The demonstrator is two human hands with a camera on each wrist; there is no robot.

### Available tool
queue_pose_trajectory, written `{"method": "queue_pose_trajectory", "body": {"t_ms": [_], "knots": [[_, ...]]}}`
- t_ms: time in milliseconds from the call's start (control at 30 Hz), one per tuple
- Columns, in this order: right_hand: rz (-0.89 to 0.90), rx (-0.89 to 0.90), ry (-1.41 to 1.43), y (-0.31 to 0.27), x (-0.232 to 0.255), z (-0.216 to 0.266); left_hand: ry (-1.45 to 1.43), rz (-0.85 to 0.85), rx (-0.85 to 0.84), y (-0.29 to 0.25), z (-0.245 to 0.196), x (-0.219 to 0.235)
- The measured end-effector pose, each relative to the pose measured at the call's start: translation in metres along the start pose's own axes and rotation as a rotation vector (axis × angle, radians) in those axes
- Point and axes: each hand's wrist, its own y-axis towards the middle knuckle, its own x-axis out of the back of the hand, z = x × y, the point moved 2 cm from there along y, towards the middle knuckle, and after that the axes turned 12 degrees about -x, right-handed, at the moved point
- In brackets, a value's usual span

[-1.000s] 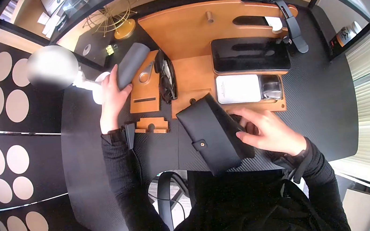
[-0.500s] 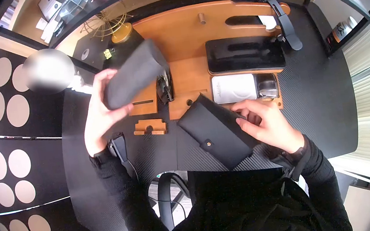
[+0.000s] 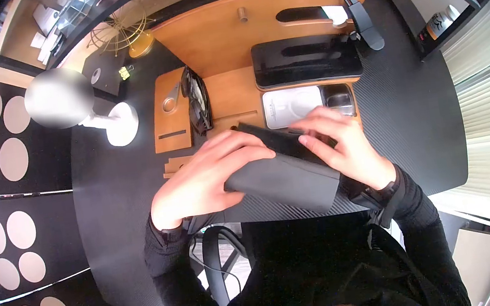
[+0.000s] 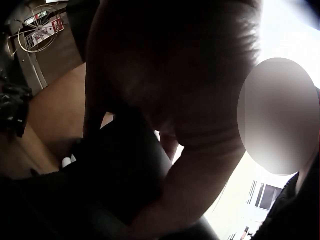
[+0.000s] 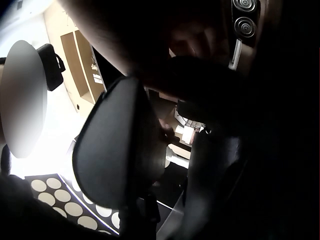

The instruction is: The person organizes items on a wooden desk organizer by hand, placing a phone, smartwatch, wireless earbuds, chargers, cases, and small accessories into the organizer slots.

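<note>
Currently, my left hand [image 3: 205, 180] is curled over a dark grey case [image 3: 293, 185], fingers across its top and thumb along the near side. My right hand [image 3: 347, 148], half closed, pinches the black case [image 3: 264, 134] just behind it; I can't tell whether one sits inside the other. Both slant between my hands, over the desk's [image 3: 120, 202] near edge, before the tan organiser [image 3: 230, 89] bearing sunglasses [image 3: 198, 102].

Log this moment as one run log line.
left hand: grips grey case | right hand: holds black case | cases: overlapping in head view
</note>
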Motion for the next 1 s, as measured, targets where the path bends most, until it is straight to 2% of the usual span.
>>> {"method": "queue_pose_trajectory", "body": {"t_ms": [67,167,300,333,433,567,667,733,833,900,1000], "knots": [[-0.191,0.081,0.152,0.000,0.005,0.005,-0.049,-0.012,0.009,0.002,0.000,-0.002],[-0.193,0.188,0.131,-0.002,0.018,0.009,-0.054,-0.002,0.054,0.001,0.001,-0.003],[-0.063,0.166,0.164,-0.003,0.016,0.011,0.042,-0.019,0.104,-0.001,0.006,-0.004],[-0.039,0.240,0.140,-0.002,0.015,0.010,0.051,-0.024,0.109,-0.001,0.006,-0.003],[0.011,0.242,0.095,-0.003,0.011,0.011,0.007,-0.027,0.125,-0.005,0.006,0.004],[0.097,0.259,0.013,-0.002,0.009,0.011,0.022,-0.011,0.179,-0.022,0.006,0.025],[0.097,0.224,-0.061,-0.002,0.007,0.014,0.125,-0.040,0.133,-0.042,0.008,0.048],[0.106,0.235,-0.098,-0.002,0.004,0.009,0.100,-0.138,0.250,-0.064,0.016,0.064],[0.123,0.257,-0.141,-0.003,0.004,0.008,0.146,-0.399,0.437,-0.095,0.034,0.080],[0.132,0.265,-0.145,-0.003,0.004,0.008,0.462,-0.451,0.474,-0.113,0.053,0.088],[0.134,0.270,-0.135,-0.002,0.002,0.008,0.572,-0.545,0.637,-0.127,0.086,0.083]]}}
